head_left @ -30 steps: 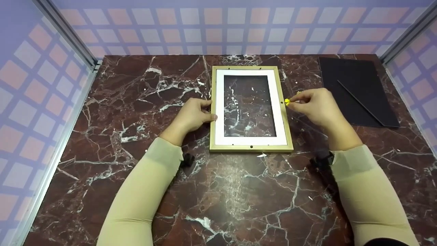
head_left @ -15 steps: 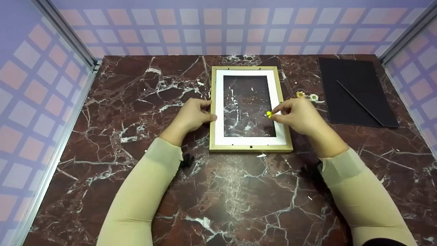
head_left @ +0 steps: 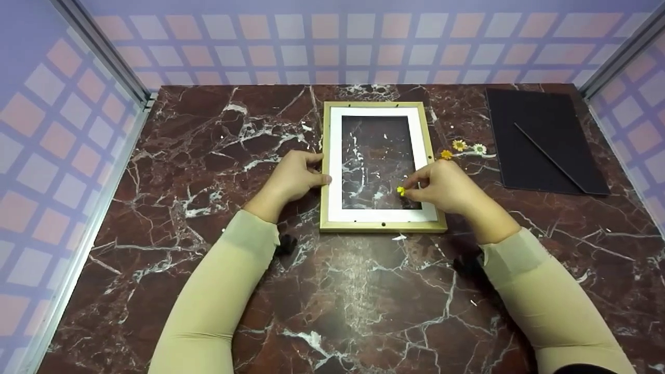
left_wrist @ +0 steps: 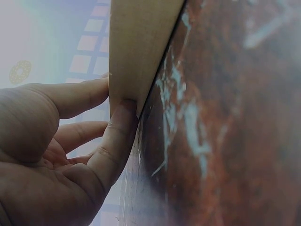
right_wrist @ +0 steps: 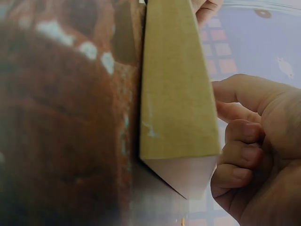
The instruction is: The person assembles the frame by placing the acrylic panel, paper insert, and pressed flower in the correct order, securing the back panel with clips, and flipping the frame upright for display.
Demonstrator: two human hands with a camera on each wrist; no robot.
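Observation:
A gold picture frame (head_left: 384,227) with a white mat (head_left: 336,171) lies flat on the marbled table. My left hand (head_left: 296,174) holds its left edge, thumb over the rim and a finger against the outer side, as the left wrist view (left_wrist: 70,136) also shows. My right hand (head_left: 444,187) pinches a small yellow flower (head_left: 401,191) between thumb and fingertips. It hangs over the lower right of the mat's window. In the right wrist view, the frame's side (right_wrist: 178,94) hides those fingertips and the flower; the remaining fingers (right_wrist: 242,153) are curled in.
Right of the frame lie an orange flower (head_left: 446,155), a yellow flower with a brown centre (head_left: 459,145) and a white flower (head_left: 480,149). Farther right a black backing board (head_left: 540,104) bears a thin dark strip. Checked walls (head_left: 358,47) enclose the table's back and sides.
My right hand has carried the yellow flower left and nearer the body, from outside the frame's right edge to over the window. The loose flowers have come into sight. The left hand stays put.

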